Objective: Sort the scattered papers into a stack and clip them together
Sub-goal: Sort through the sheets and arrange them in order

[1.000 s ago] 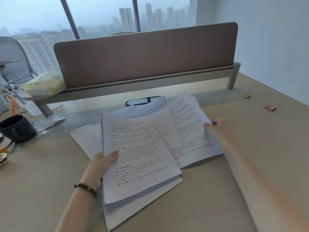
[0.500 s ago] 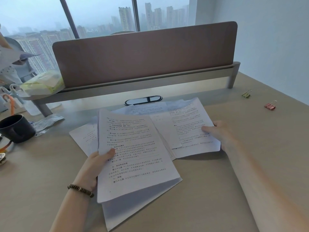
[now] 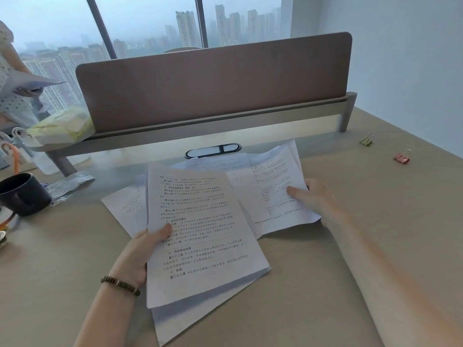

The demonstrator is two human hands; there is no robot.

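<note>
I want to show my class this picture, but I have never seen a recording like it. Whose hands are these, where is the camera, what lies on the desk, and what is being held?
There is no machine here. A camera worn on a person's head looks down at their two bare hands. The left hand, with a beaded bracelet, grips a bundle of printed white paper sheets by its left edge. The right hand holds more loose printed sheets at their right edge. On the beige desk lie an olive-green binder clip and a pink binder clip, both untouched, far right. A dark mug stands at the left.
</note>
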